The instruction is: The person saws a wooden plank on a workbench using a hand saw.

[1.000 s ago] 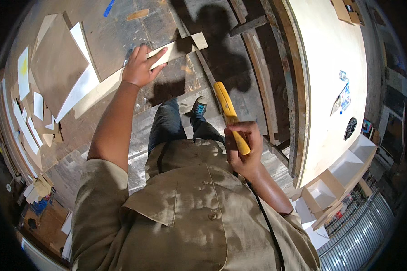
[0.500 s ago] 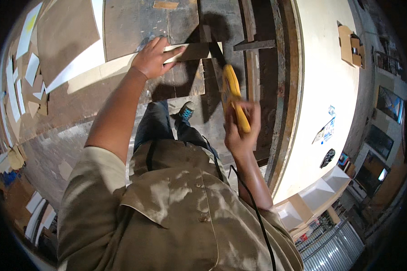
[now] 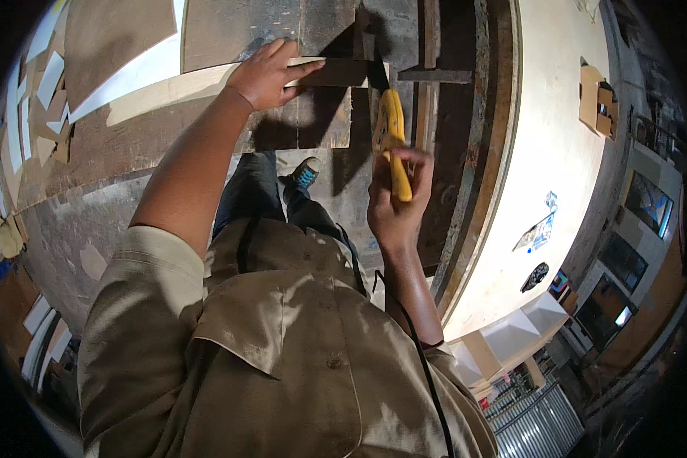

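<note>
A long, pale wooden strip [image 3: 160, 95] lies across the dark workbench [image 3: 141, 156], its right end reaching past the bench boards. Pressing down on that strip, my left hand [image 3: 263, 78] lies flat with its fingers apart. My right hand [image 3: 395, 204] is wrapped round the yellow handle [image 3: 391, 126] of a handsaw. The saw's dark blade [image 3: 376, 74] crosses the strip near its right end. Shadow covers much of the strip there, so the depth of any cut cannot be made out.
A brown sheet [image 3: 118, 38] lies over white board at the far left, beside several offcuts [image 3: 51, 80]. On the right stands a large, pale panel [image 3: 546, 153] with a small cardboard box [image 3: 597, 103]. A black cable [image 3: 420, 347] hangs beside my right forearm.
My right hand and the saw have moved slightly away from my body relative to the strip. My left hand stays on the wood. The whole view has shifted a little.
</note>
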`<state>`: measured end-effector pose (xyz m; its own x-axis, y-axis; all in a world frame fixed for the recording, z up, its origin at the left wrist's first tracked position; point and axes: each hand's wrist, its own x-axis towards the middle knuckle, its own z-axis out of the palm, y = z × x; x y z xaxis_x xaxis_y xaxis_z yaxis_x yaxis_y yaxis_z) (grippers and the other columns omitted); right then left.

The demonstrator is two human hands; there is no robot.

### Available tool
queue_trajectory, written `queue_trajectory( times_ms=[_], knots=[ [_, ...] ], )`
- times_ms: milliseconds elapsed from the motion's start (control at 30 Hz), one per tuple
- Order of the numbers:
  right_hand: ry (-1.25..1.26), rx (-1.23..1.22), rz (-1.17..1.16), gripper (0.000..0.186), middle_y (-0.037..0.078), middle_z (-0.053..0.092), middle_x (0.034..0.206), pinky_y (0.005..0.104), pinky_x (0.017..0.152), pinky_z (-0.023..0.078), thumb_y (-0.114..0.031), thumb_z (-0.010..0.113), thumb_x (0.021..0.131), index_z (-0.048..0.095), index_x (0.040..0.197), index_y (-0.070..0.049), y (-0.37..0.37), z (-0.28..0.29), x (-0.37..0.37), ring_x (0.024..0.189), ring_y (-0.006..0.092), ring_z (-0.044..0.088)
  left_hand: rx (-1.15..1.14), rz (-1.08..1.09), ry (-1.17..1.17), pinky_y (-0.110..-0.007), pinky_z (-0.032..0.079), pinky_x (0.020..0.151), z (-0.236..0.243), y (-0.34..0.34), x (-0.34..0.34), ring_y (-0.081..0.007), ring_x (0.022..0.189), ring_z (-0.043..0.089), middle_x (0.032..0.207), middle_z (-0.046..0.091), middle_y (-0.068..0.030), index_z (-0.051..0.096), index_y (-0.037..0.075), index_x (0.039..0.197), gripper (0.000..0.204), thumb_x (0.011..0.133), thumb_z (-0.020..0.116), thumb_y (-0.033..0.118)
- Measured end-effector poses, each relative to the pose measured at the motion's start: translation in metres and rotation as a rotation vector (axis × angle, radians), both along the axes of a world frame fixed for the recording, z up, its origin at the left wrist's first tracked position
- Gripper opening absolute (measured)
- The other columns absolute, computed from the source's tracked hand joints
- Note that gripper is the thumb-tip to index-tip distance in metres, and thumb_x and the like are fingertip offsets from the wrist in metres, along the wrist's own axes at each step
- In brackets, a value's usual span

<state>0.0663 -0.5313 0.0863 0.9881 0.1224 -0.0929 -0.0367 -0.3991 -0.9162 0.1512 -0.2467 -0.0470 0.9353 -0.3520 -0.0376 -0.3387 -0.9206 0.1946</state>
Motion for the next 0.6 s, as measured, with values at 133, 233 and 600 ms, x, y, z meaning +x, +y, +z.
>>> queue_trajectory(
  times_ms=[133,233,600],
  knots=[
    [-0.072,0.07,-0.001,0.018,0.004,0.057,0.086,0.0215,0.058,0.045,-0.008,0.057,0.096,0.047,0.109,-0.002,-0.029,0.006,-0.062,0.067,0.007,0.054,-0.003,0.0,-0.01,-0.038,0.043,0.109,-0.003,0.0,-0.004,-0.0256,0.124,0.046,0.127,0.047,-0.0065,0.039,0.046,0.15,0.07,0.088,0.071,0.034],
    [-0.065,-0.12,0.051,0.024,0.011,0.058,0.101,0.0288,0.082,0.049,0.003,0.058,0.089,0.052,0.112,0.0,-0.027,0.008,-0.027,0.093,0.0165,0.06,0.07,0.002,-0.042,-0.038,0.041,0.11,0.0,-0.001,-0.008,-0.026,0.126,0.044,0.129,0.047,-0.0068,0.039,0.045,0.15,0.066,0.09,0.068,0.039],
    [0.064,0.046,0.027,0.026,0.011,0.058,0.103,0.0288,0.085,0.05,0.01,0.051,0.087,0.05,0.11,-0.001,-0.038,0.02,-0.031,0.093,0.0156,0.062,-0.023,-0.021,-0.065,-0.04,0.042,0.108,0.003,-0.002,-0.005,-0.0289,0.124,0.046,0.123,0.049,-0.0093,0.049,0.041,0.145,0.058,0.091,0.068,0.041]
  ],
)
